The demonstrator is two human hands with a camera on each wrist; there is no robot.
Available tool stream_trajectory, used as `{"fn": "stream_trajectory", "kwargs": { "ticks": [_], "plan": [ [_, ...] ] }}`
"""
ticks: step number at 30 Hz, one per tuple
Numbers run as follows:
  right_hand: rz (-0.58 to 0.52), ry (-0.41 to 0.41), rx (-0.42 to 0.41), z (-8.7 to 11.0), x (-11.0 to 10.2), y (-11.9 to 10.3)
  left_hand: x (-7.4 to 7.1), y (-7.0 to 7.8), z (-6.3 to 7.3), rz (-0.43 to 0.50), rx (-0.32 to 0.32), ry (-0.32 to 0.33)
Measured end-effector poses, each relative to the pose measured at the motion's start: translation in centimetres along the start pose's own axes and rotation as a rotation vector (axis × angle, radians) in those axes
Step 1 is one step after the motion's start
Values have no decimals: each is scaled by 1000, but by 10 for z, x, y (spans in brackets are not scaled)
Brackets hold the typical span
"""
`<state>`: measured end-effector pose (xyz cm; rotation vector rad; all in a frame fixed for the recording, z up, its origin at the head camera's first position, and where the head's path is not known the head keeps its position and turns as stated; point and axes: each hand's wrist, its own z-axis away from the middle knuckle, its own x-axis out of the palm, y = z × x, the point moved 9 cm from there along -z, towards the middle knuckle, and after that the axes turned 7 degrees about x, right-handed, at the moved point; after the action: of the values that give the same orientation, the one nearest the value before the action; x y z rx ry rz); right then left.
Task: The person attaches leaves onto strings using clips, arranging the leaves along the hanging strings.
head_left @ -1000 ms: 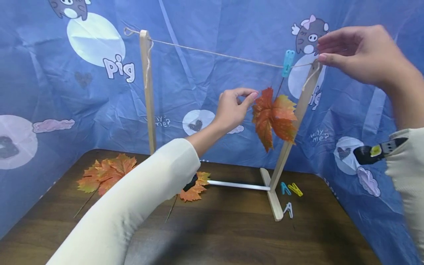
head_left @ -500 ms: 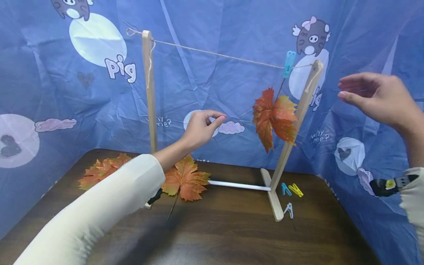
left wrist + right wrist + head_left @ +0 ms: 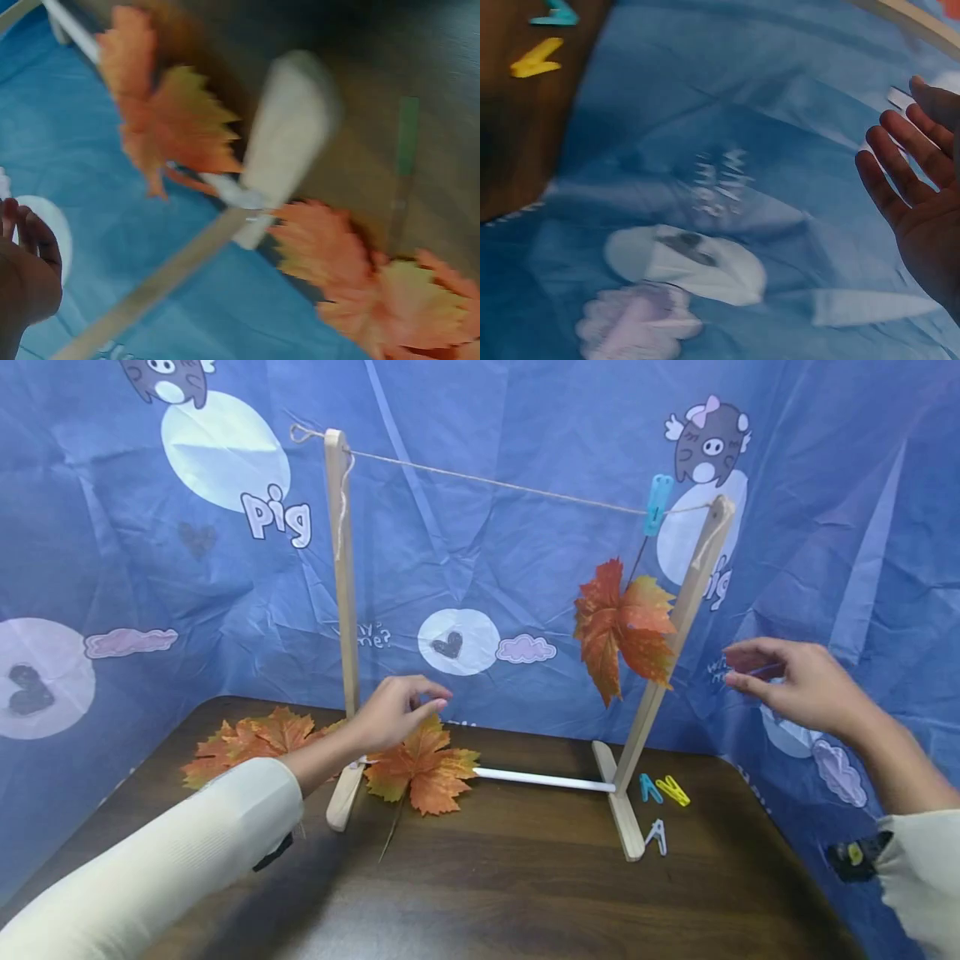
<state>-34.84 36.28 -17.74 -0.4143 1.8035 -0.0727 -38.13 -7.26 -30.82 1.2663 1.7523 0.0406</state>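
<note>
Left fingers (image 3: 432, 687) hang above one tabletop leaf (image 3: 427, 767).

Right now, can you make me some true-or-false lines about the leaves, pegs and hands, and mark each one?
1. A blue peg clips a leaf to the string. True.
2. That peg sits at the middle of the string. False: it is near the right post.
3. The yellow peg and white peg lie on the table. True.
4. The left hand and right hand hold nothing. True.
5. The left hand touches the hanging leaf. False: they are apart.
</note>
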Motion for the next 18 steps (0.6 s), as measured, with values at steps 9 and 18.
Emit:
{"fn": "stream_trajectory", "kwargs": {
  "ticks": [9, 18],
  "plan": [
    [-14, -82, -226, 20, 74, -8, 23, -13, 44, -53, 140, -283],
    [-31, -257, -331, 53, 154, -4, 45, -8, 84, -157, 287, -523]
  ]
}}
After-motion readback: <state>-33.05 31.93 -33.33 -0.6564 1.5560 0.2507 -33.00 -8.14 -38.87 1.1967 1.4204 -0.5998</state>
